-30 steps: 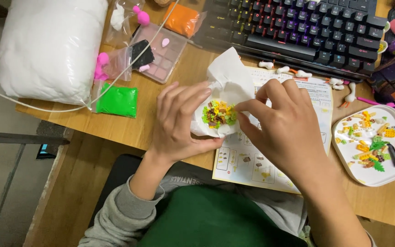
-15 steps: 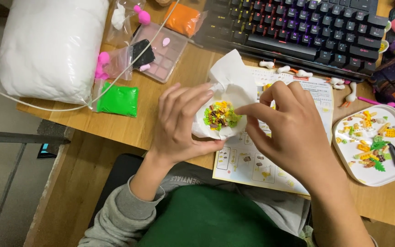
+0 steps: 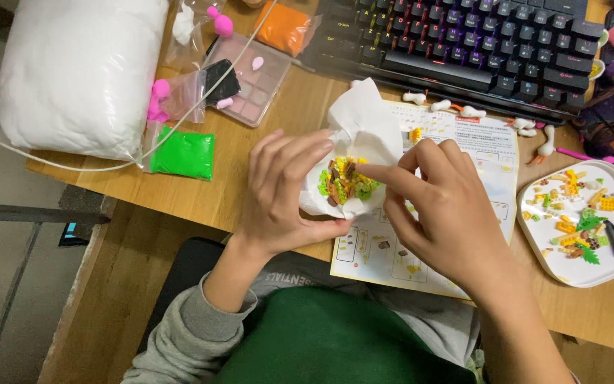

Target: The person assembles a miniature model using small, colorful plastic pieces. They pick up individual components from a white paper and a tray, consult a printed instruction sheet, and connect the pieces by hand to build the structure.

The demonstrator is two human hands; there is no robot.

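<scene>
- Table (image 3: 264, 178): light wood, carries everything; person sits at its near edge.
- White stuffed bag (image 3: 79, 71), far left, biggest item; green clay packet (image 3: 182, 153) just beside its lower right corner.
- Keyboard (image 3: 463, 50) w/ lit keys along the far edge, right of centre.
- Instruction sheet (image 3: 435, 213) lies flat under both hands.
- White tray (image 3: 584, 270) at right, holds loose small bricks in yellow, orange, green.
- Left hand (image 3: 286, 192): grip closed round the white tissue (image 3: 364, 128), cupping it from the left w/ thumb under.
- Right hand (image 3: 449, 213): index finger and thumb pinched at the right side of the small brick build (image 3: 342, 183); can't tell if a piece sits between them.
- Small brick build: tiny cluster of green, yellow, brown bricks, nested in the tissue, held just above the sheet, centre of table. Fingers hide its right and lower edges.
- Pink compartment tray (image 3: 250, 78) and orange clay packet (image 3: 282, 28) behind, well apart from the hands.
- Small white pieces (image 3: 456, 108) in a row near the keyboard.
</scene>
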